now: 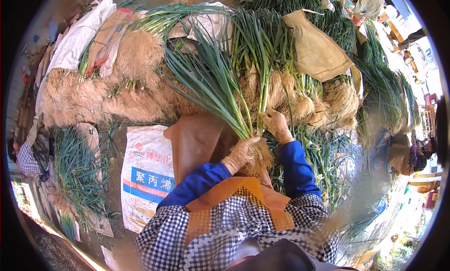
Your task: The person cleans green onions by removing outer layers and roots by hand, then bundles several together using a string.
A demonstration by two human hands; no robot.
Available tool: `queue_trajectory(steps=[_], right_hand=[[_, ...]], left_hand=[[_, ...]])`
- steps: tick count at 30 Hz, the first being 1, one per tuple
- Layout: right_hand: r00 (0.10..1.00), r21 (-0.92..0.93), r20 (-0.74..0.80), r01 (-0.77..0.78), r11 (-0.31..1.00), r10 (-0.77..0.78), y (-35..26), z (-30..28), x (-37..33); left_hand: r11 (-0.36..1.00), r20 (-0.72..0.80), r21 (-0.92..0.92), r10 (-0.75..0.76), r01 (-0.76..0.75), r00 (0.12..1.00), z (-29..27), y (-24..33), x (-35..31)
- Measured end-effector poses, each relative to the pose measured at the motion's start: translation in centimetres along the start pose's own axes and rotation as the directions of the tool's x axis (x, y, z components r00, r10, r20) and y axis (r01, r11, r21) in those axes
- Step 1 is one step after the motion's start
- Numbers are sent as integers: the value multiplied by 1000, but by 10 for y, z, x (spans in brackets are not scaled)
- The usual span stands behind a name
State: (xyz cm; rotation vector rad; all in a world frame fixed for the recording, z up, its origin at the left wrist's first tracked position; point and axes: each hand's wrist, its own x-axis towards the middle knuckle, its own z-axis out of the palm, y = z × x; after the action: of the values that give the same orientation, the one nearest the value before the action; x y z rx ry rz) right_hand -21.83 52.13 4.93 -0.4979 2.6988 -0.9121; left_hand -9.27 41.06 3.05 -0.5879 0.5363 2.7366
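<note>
Across the upper frame, heap point(77, 99): one long bank of onions, root ends toward the viewer, stalks too many to count.
Loose greens: two patches, one at lower left point(77, 172), one right of centre point(326, 160).
Bunch: one, at the centre of the frame, held tilted, leaves point(201, 67) fanning to upper left, one root tuft point(258, 163) below the hands; its stalks overlap, so their number cannot be told.
Covers on the heap: at least four; one white point(84, 36) and one pinkish point(105, 43) at upper left, one pale point(213, 29) at top centre, one tan point(318, 48) right of it.
Printed sack: one, white and blue point(145, 163), left of centre.
Brown sheet: one point(192, 137), between sack and bunch.
Sleeves: two, blue point(297, 165).
Other people: two, one at the left edge point(28, 159), one at the right edge point(412, 158).
Hands: two; left hand point(240, 156) clamped round the bunch just above its roots; right hand point(276, 124), slightly higher, thumb and fingers together on the bunch's right side.
</note>
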Motion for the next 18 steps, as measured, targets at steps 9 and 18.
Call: queue_trajectory(steps=[9, 18], right_hand=[[994, -396, 110, 17, 918, 29, -54, -18, -14], [920, -237, -313, 164, 957, -235, -18, 16, -36]], left_hand=[[949, 176, 235, 173, -212, 969, -27, -13, 10], [983, -27, 66, 171, -169, 985, -16, -18, 17]])
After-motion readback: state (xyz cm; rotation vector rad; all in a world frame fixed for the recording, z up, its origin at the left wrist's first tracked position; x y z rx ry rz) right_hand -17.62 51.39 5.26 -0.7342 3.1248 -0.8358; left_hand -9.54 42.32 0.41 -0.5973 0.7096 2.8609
